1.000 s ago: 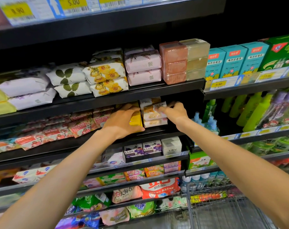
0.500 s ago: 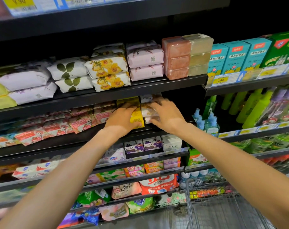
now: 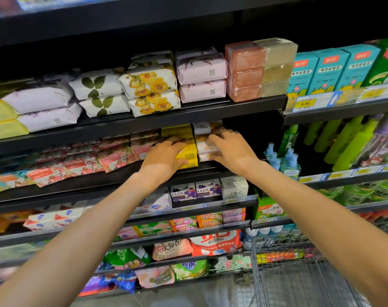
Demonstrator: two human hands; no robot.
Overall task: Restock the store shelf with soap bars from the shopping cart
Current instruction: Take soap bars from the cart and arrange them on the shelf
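Head view: yellow soap boxes (image 3: 185,149) stacked on the second shelf (image 3: 122,176), steadied by left hand (image 3: 166,159) curled round their front, likely to square the stack. Beside them, pale wrapped bars (image 3: 205,146) under right hand (image 3: 230,149), fingers bent over them, pressing inward. Below right, shopping cart (image 3: 299,269).

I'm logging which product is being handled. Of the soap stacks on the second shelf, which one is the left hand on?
The yellow soap boxes: the left hand rests on them, between the pink Goat Soap packs and the pale bars under the right hand.
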